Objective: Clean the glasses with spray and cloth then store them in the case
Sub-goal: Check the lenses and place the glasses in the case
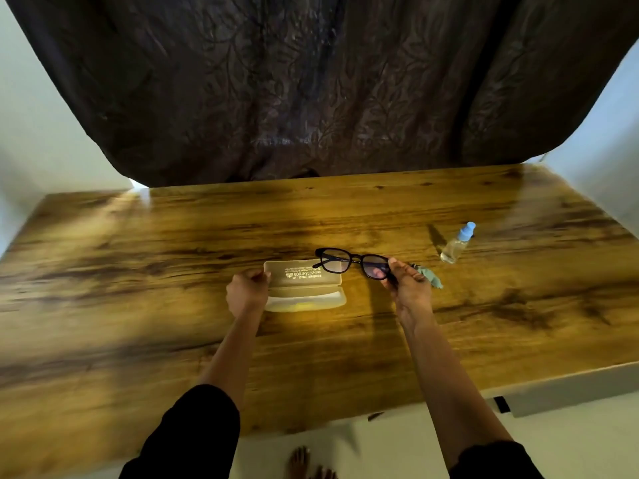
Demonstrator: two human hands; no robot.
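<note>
Black-framed glasses (349,262) are held just above the wooden table, over the right end of the case. My right hand (409,286) grips them at their right lens end. A pale translucent case (304,286) lies open on the table, its printed lid tipped back. My left hand (247,292) is closed on the case's left end. A small grey-green cloth (430,276) lies on the table just right of my right hand, partly hidden by it. A clear spray bottle (456,243) with a light blue cap stands farther right.
The wooden table (138,305) runs wide to both sides, with its front edge close to me. A dark patterned curtain (311,91) hangs behind the table's far edge. My bare foot (301,463) shows on the floor below.
</note>
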